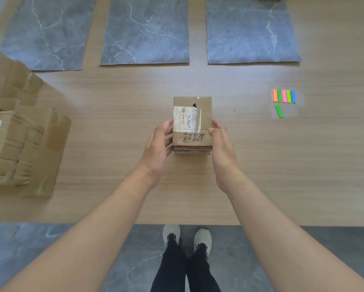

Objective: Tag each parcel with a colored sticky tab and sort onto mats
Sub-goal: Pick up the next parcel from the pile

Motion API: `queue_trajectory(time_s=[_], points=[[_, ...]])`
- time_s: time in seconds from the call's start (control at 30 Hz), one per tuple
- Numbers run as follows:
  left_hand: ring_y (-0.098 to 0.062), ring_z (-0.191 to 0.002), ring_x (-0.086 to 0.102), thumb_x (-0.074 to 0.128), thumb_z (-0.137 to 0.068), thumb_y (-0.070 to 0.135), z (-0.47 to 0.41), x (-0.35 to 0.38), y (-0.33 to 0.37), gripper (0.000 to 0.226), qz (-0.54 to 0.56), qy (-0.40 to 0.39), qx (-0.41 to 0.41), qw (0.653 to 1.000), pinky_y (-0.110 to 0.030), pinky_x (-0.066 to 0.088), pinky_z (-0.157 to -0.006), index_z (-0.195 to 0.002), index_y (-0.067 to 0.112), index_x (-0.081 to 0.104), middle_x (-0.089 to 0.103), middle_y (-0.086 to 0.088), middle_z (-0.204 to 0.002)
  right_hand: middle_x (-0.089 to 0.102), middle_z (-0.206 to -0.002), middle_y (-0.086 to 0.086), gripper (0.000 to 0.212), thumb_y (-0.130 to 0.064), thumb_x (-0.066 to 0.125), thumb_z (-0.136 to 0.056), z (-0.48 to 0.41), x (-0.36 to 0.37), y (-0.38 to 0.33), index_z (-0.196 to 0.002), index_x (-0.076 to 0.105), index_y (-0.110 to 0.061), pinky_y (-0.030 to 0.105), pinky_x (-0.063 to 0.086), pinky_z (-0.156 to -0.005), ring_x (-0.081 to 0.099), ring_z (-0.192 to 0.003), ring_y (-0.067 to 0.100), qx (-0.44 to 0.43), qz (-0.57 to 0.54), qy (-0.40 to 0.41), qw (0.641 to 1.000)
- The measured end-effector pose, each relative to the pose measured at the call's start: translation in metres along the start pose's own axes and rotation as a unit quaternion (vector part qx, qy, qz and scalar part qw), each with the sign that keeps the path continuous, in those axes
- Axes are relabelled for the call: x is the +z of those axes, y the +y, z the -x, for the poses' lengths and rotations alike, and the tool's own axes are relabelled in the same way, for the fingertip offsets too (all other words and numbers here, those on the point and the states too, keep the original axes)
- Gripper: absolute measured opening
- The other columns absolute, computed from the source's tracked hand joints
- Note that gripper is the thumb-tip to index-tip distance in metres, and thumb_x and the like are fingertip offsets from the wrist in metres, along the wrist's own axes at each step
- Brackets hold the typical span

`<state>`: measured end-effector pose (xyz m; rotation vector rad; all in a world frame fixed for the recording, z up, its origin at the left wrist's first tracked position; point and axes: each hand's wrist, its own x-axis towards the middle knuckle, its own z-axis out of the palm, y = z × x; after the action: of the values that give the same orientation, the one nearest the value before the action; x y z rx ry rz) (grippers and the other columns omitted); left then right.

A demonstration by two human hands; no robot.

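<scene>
— So, what is the writing on the parcel [192,123] saying?

— Dark hand-drawn characters [194,137] are showing on its top, at the end near the person. I cannot read them. A white label [186,119] is lying just past them under shiny tape, but its print is too small to read.

— How many things are lying around?

— Three grey marble mats [147,30] are lying side by side at the far side of the wooden table [113,98]. Five sticky tabs [284,95] are sitting in a row on the right: orange, green, pink, green, blue. One loose green tab [279,111] is lying just below them. A pile of cardboard parcels [12,133] is sitting on the left, and I cannot count them for sure. One is showing a label with barcodes.

— What are the hands doing?

— Both bare arms are reaching forward. The left hand [157,148] is gripping the parcel's left side, with its fingers curled round it and its thumb up by the top edge. The right hand [222,148] is gripping the right side the same way.

— Where is the parcel?

— It is showing over the middle of the table, between the hands and well apart from the mats. I cannot tell if it is touching the table.
</scene>
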<state>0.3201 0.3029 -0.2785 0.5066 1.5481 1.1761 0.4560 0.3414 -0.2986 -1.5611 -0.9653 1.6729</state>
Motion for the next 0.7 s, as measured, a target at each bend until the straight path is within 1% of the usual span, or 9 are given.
queue_trajectory(time_s=[0.13, 0.23, 0.3, 0.33, 0.4, 0.5, 0.57, 0.63, 0.7], points=[[-0.013, -0.111, 0.067, 0.033, -0.106, 0.037, -0.004, -0.006, -0.01, 0.041, 0.006, -0.007, -0.012, 1.0, -0.031, 0.051, -0.099, -0.135, 0.022, 0.058, 0.067, 0.007, -0.12, 0.053, -0.116, -0.037, 0.042, -0.029, 0.043, -0.105, -0.005, 0.002, 0.011, -0.146, 0.047, -0.033, 0.002, 0.038, -0.074, 0.047, -0.095, -0.03, 0.002, 0.006, 0.002, 1.0], [-0.009, -0.108, 0.067, 0.032, -0.107, 0.036, -0.004, -0.008, -0.011, 0.038, 0.003, -0.011, -0.007, 1.0, -0.031, 0.051, -0.099, -0.128, 0.025, 0.061, 0.068, 0.01, -0.116, 0.056, -0.115, -0.034, 0.038, -0.027, 0.043, -0.104, -0.005, 0.003, 0.012, -0.141, 0.051, -0.032, -0.002, 0.039, -0.068, 0.051, -0.088, -0.032, -0.002, 0.01, 0.013, 1.0], [-0.007, -0.108, 0.066, 0.031, -0.107, 0.034, -0.003, -0.008, -0.008, 0.034, 0.005, -0.011, -0.007, 1.0, -0.031, 0.049, -0.102, -0.12, 0.029, 0.062, 0.069, 0.011, -0.115, 0.058, -0.115, -0.031, 0.037, -0.029, 0.044, -0.104, -0.005, 0.003, 0.01, -0.14, 0.054, -0.032, 0.005, 0.042, -0.077, 0.053, -0.096, -0.025, -0.007, 0.009, 0.025, 1.0], [-0.007, -0.115, 0.062, 0.031, -0.107, 0.034, -0.003, -0.008, -0.004, 0.032, 0.004, -0.012, -0.004, 1.0, -0.033, 0.045, -0.107, -0.117, 0.03, 0.061, 0.067, 0.01, -0.12, 0.058, -0.115, -0.03, 0.038, -0.03, 0.044, -0.104, -0.006, 0.003, 0.007, -0.141, 0.054, -0.03, 0.009, 0.041, -0.08, 0.052, -0.099, -0.022, -0.011, 0.01, 0.031, 0.999], [-0.011, -0.133, 0.048, 0.034, -0.105, 0.039, -0.002, -0.007, 0.005, 0.028, -0.004, -0.016, 0.006, 1.0, -0.034, 0.034, -0.115, -0.119, 0.032, 0.058, 0.058, 0.007, -0.136, 0.055, -0.114, -0.029, 0.04, -0.031, 0.045, -0.105, -0.004, 0.002, -0.001, -0.144, 0.052, -0.028, 0.004, 0.037, -0.075, 0.046, -0.096, -0.024, -0.015, 0.009, 0.042, 0.999], [-0.003, -0.127, 0.049, 0.033, -0.107, 0.035, -0.001, -0.001, 0.025, 0.034, 0.005, -0.035, 0.04, 0.999, -0.025, 0.034, -0.111, -0.129, 0.025, 0.056, 0.058, 0.012, -0.129, 0.053, -0.121, -0.022, 0.041, -0.03, 0.043, -0.105, 0.001, -0.002, -0.016, -0.146, 0.051, -0.027, -0.002, 0.035, -0.066, 0.046, -0.096, -0.022, -0.029, 0.007, 0.054, 0.998], [0.0, -0.122, 0.053, 0.037, -0.103, 0.04, -0.001, 0.006, 0.039, 0.042, 0.014, -0.054, 0.051, 0.997, -0.02, 0.038, -0.107, -0.136, 0.02, 0.055, 0.06, 0.008, -0.129, 0.054, -0.126, -0.019, 0.041, -0.03, 0.043, -0.105, 0.006, -0.004, -0.028, -0.144, 0.053, -0.027, 0.002, 0.035, -0.075, 0.051, -0.11, -0.009, -0.037, 0.0, 0.065, 0.997], [-0.005, -0.134, 0.046, 0.039, -0.088, 0.051, 0.001, 0.014, 0.052, 0.057, -0.005, -0.077, 0.061, 0.995, -0.026, 0.03, -0.116, -0.137, 0.024, 0.055, 0.055, 0.004, -0.141, 0.055, -0.134, -0.016, 0.041, -0.031, 0.044, -0.104, 0.01, -0.009, -0.04, -0.143, 0.055, -0.027, 0.013, 0.036, -0.089, 0.05, -0.125, 0.001, -0.05, -0.012, 0.079, 0.996], [-0.007, -0.138, 0.041, 0.037, -0.083, 0.054, 0.004, 0.023, 0.063, 0.065, -0.021, -0.1, 0.068, 0.992, -0.033, 0.025, -0.121, -0.139, 0.025, 0.053, 0.052, 0.002, -0.144, 0.056, -0.138, -0.013, 0.039, -0.031, 0.045, -0.105, 0.014, -0.015, -0.052, -0.141, 0.057, -0.026, 0.019, 0.036, -0.095, 0.049, -0.129, 0.004, -0.067, -0.017, 0.091, 0.993]])
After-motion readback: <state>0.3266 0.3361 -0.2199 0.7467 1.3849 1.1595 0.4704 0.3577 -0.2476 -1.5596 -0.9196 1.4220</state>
